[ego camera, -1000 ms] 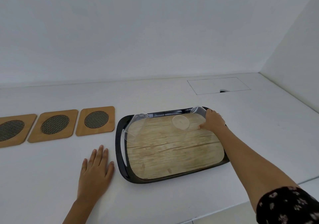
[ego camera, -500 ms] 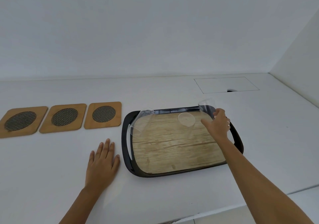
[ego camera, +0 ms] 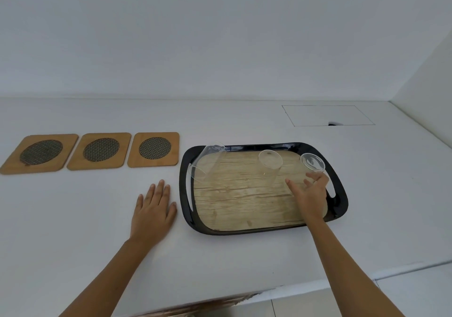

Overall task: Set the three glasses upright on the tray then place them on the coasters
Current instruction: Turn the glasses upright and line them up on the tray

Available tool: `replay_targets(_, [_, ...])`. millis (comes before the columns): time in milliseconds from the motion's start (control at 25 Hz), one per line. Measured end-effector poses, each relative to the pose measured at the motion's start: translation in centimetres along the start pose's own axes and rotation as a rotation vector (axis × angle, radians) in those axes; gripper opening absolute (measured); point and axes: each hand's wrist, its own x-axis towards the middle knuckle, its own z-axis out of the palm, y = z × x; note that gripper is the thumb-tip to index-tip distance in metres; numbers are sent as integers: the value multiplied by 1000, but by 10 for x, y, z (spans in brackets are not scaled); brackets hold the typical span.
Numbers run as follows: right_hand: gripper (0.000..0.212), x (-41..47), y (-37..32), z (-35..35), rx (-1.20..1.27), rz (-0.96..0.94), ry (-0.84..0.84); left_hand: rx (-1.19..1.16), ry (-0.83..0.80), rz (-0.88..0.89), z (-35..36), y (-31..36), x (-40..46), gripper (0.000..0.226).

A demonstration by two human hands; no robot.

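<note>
A black tray (ego camera: 340,202) with a wood-pattern floor lies on the white counter. Three clear glasses are on it. The left glass (ego camera: 208,160) lies on its side against the tray's left rim. The middle glass (ego camera: 270,164) stands near the back. The right glass (ego camera: 313,164) stands upright at the back right. My right hand (ego camera: 309,194) curls its fingers around the lower part of that glass, thumb spread to the left. My left hand (ego camera: 154,209) lies flat on the counter left of the tray. Three wooden coasters (ego camera: 154,148) (ego camera: 100,149) (ego camera: 40,153) sit in a row to the left.
A rectangular hatch outline (ego camera: 327,115) with a small dark notch marks the counter behind the tray. A white wall runs along the back and meets a side wall (ego camera: 430,92) at the right. The counter's front edge (ego camera: 293,287) is close below.
My right hand has tipped the right glass from lying at the tray's back rim to upright and slid down to its base. My left hand stays flat.
</note>
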Motion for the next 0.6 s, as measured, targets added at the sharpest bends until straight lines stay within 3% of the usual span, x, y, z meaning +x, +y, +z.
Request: replay_targets(600, [74,12,5,-1,6,19,-115,-21,24,24,4,-3,5,71])
